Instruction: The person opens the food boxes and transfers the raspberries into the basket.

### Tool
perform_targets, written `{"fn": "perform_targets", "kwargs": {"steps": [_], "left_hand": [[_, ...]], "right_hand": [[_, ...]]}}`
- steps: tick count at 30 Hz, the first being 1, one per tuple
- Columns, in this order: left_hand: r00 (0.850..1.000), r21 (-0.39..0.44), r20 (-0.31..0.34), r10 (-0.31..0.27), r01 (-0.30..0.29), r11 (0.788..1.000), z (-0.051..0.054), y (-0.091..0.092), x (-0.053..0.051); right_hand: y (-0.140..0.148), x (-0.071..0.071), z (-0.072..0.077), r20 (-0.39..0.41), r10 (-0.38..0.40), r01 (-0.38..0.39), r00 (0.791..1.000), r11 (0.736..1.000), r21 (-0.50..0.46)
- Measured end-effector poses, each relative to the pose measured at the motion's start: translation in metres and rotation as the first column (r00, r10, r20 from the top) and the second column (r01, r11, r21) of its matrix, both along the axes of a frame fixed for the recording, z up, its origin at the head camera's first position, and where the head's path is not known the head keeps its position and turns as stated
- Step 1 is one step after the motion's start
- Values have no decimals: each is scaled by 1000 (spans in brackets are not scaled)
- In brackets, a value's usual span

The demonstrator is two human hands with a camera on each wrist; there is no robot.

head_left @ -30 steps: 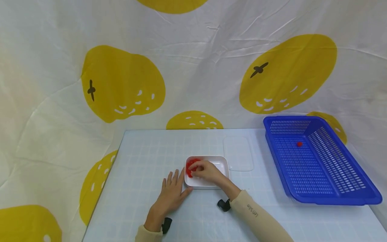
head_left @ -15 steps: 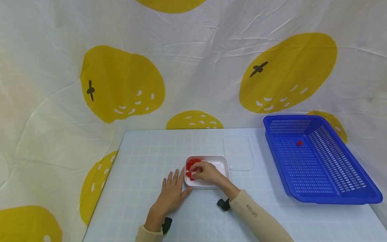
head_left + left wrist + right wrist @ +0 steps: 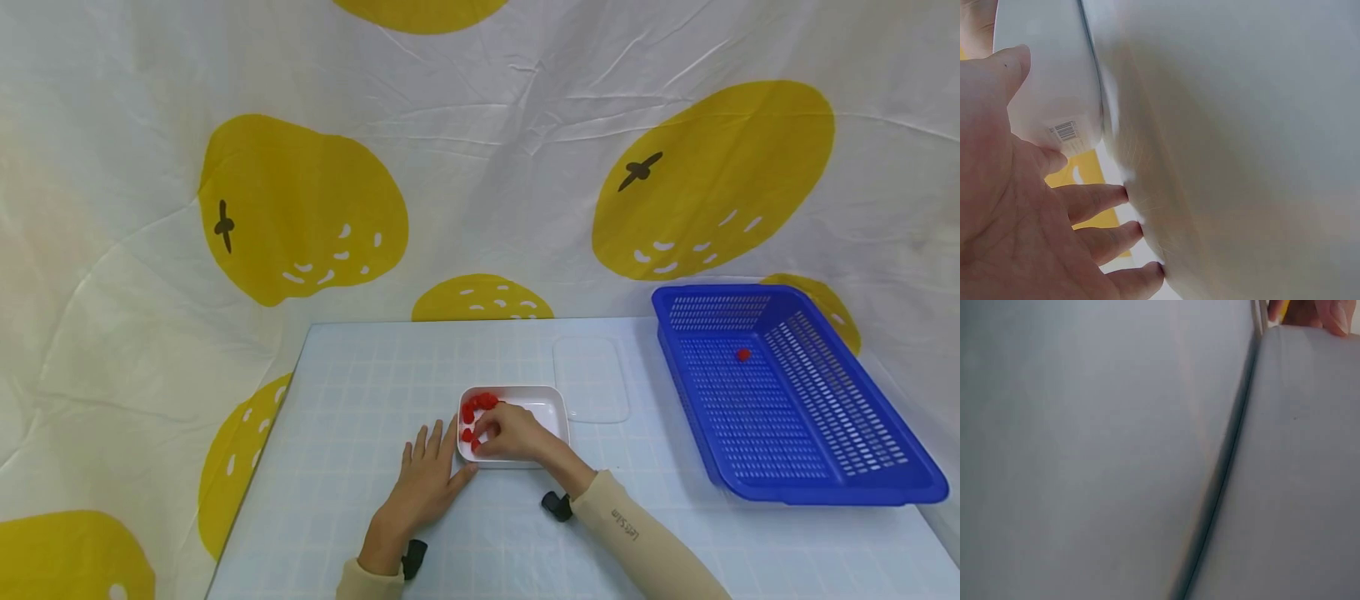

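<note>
In the head view a small white rectangular container lies on the table. Small red pieces are strung along its left end; they are too small to tell their kind. My right hand reaches in from the right, fingers curled and tips down, pinching a small red piece near the front left corner. My left hand lies with fingers spread on the table, index finger and thumb against the container's left side. The left wrist view shows these spread fingers beside the container wall. My right fingers are hidden in the right wrist view.
A large blue basket stands to the right, with one small red piece inside. A clear flat lid lies behind and right of the container. A patterned cloth hangs behind the table.
My right hand has shifted slightly toward the container's front left corner. The red pieces, bunched before, are now spread along its left end. My left hand has stayed in place.
</note>
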State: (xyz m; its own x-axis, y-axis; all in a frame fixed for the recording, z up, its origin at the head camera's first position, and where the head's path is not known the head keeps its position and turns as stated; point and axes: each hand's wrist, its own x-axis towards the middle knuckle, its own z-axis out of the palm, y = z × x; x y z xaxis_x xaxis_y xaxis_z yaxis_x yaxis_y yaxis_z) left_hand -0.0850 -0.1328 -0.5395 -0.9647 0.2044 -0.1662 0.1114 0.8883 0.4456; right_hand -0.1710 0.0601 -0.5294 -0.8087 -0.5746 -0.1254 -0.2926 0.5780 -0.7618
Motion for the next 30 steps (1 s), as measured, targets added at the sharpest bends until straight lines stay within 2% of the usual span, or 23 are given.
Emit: {"fn": "perform_targets", "kwargs": {"steps": [7,13,25,30], "left_hand": [[1000,-1,4,12,-12,1000,1,0,0],[1000,1,10,9,-9,1000,0,0,0],[1000,-5,21,8,-8,1000,0,1,-1],[999,-17,35,14,-14,1000,0,1,-1]], "right_hand": [[3,-1,0,-12,45,-45,999,999,-6],[9,-1,0,-13,66,-66,998,996,-67],[27,-7,7,82,48,-28,996,974,-224],[35,-7,13,136,8,30,991,962,-273]]}}
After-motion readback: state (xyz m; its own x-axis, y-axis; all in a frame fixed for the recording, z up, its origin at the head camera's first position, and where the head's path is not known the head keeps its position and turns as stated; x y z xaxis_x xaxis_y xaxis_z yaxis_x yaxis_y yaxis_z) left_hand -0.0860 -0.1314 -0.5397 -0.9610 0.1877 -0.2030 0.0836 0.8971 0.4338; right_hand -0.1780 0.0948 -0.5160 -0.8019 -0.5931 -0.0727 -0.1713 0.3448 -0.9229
